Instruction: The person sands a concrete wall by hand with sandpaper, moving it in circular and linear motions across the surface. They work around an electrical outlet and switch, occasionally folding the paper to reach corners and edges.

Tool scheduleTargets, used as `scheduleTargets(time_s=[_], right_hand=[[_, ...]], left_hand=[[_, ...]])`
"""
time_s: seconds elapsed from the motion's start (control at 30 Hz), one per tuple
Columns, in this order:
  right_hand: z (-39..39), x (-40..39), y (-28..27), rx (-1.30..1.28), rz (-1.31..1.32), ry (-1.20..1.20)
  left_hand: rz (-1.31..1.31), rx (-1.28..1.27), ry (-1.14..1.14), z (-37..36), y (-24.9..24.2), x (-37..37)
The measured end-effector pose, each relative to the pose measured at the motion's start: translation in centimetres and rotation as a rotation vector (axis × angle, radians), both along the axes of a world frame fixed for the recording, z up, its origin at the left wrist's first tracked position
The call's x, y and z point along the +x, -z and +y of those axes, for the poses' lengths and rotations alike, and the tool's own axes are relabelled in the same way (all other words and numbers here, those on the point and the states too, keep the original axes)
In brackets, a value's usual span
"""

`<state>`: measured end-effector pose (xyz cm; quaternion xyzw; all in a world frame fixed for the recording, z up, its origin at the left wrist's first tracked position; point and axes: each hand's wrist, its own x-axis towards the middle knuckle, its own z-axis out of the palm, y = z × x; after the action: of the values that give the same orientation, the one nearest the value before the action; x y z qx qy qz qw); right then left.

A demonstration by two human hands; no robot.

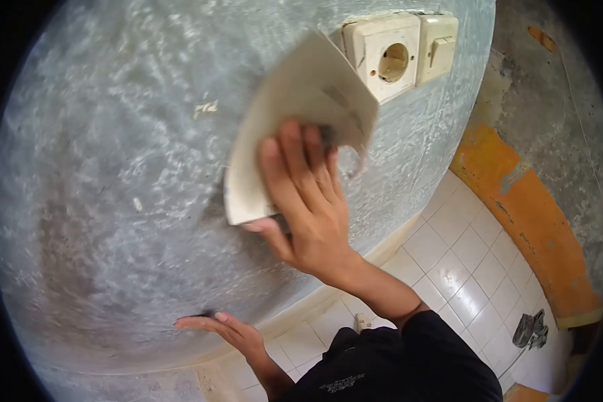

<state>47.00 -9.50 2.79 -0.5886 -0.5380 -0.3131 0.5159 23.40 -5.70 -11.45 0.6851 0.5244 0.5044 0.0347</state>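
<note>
My right hand [308, 201] presses a pale, slightly curled sheet [315, 87] against the grey-blue wall [134, 254]. Its fingers are spread over the sheet, and the thumb lies at the sheet's lower edge. The sheet has dark smudges and a torn notch on its right side, and its top corner is beside a white wall socket [393, 62]. Lower left, my left hand [231, 330] is held against or close to the wall with its fingers extended; nothing is seen in it.
A light switch [440, 52] adjoins the socket. White floor tiles [459, 268] lie below, with a small dark object [529, 329] on them. At the right stands a grey wall with a worn orange band [529, 214].
</note>
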Motion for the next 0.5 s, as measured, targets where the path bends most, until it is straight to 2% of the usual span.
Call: scheduleTargets(time_s=[0.07, 0.13, 0.27, 0.33, 0.4, 0.5], right_hand=[[0.4, 0.0, -0.8, 0.064, -0.003, -0.029], [0.1, -0.1, 0.8, 0.082, 0.058, -0.029], [-0.4, -1.5, 8.9, 0.003, 0.212, 0.020], [-1.0, -0.6, 11.1, -0.035, 0.283, 0.068], [-1.8, 1.5, 8.7, 0.088, 0.383, -0.025], [-2.2, 3.8, 6.2, 0.112, 0.379, 0.042]], left_hand=[[-0.002, -0.011, -0.024, -0.2, -0.3, 0.3], [-0.008, -0.041, -0.021, -0.1, -0.2, 0.3], [0.009, -0.091, -0.017, 0.7, 0.9, -0.5], [-0.010, -0.132, -0.008, 0.7, 0.7, -0.3], [-0.008, -0.146, 0.003, 0.8, 0.7, -0.2], [0.018, -0.127, 0.006, 1.5, 1.4, -0.7]])
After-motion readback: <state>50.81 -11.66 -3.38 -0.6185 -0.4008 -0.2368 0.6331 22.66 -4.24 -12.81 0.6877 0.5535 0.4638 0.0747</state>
